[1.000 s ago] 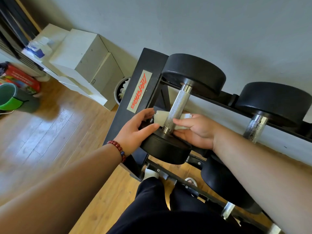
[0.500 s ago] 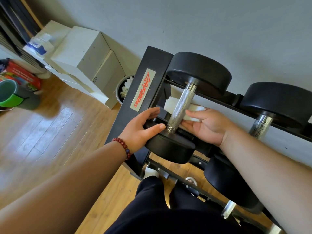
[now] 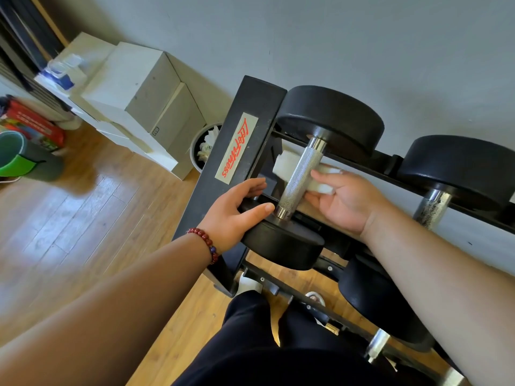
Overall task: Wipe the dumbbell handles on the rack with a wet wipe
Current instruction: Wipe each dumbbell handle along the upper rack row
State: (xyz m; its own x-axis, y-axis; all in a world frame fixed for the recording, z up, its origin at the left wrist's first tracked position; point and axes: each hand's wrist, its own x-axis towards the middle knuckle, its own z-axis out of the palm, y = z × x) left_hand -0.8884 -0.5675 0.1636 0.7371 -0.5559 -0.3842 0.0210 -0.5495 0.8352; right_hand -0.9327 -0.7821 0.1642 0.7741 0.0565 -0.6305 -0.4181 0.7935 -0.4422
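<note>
A black dumbbell with a knurled steel handle (image 3: 299, 179) lies on the top tier of the black rack (image 3: 237, 151). My left hand (image 3: 235, 211) grips the rim of its near black head (image 3: 281, 245), thumb on the head's inner face by the handle. My right hand (image 3: 344, 200) holds a folded white wet wipe (image 3: 284, 165) that passes behind and under the handle, fingers curled on the wipe's right end. A second dumbbell's steel handle (image 3: 432, 208) lies further right on the same tier.
More dumbbells (image 3: 381, 305) sit on the lower tier near my dark trouser legs. White boxes (image 3: 139, 87) and a small bin (image 3: 204, 147) stand by the wall left of the rack. A green bucket (image 3: 14, 157) stands on the wooden floor at far left.
My right hand has slid the wipe up the handle, away from the near head toward the far head. My left hand has kept its hold on the near head.
</note>
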